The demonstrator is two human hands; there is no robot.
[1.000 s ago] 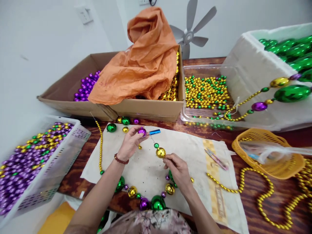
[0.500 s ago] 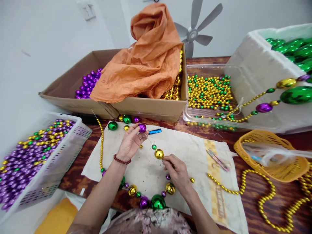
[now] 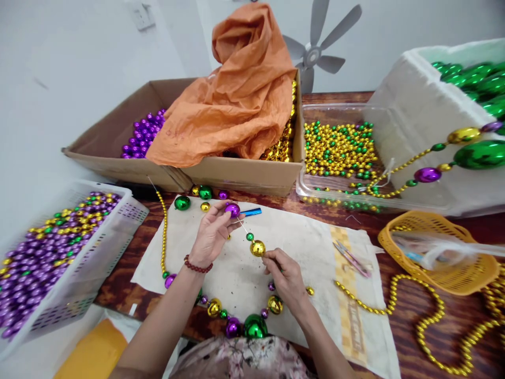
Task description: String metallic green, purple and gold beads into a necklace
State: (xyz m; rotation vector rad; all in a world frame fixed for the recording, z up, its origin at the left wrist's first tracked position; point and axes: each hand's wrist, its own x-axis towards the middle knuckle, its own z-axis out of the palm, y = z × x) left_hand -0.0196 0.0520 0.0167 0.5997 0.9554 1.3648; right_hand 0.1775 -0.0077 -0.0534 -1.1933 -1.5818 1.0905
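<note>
My left hand (image 3: 213,231), with a red bead bracelet at the wrist, pinches a purple bead (image 3: 232,210) above the white cloth (image 3: 307,237). A thin string runs from that bead to a small green bead (image 3: 250,237) and a gold bead (image 3: 258,248). Fingertips of my right hand (image 3: 284,273) are closed at the gold bead's lower right. The strand curves below my hands through a large green bead (image 3: 255,326) and a purple bead (image 3: 233,327). It rises at the left as small gold beads (image 3: 163,231). A blue object (image 3: 251,212) lies behind my left fingers.
A cardboard box (image 3: 244,176) with an orange cloth (image 3: 232,110) stands behind. Left is a white basket (image 3: 130,210) of beads; right are a clear tray (image 3: 339,195), a foam box (image 3: 418,121) and a yellow basket (image 3: 445,281). Pink-handled scissors (image 3: 355,260) lie on the cloth.
My left hand and the purple bead have shifted very slightly to the right and down. My right hand has barely moved.
</note>
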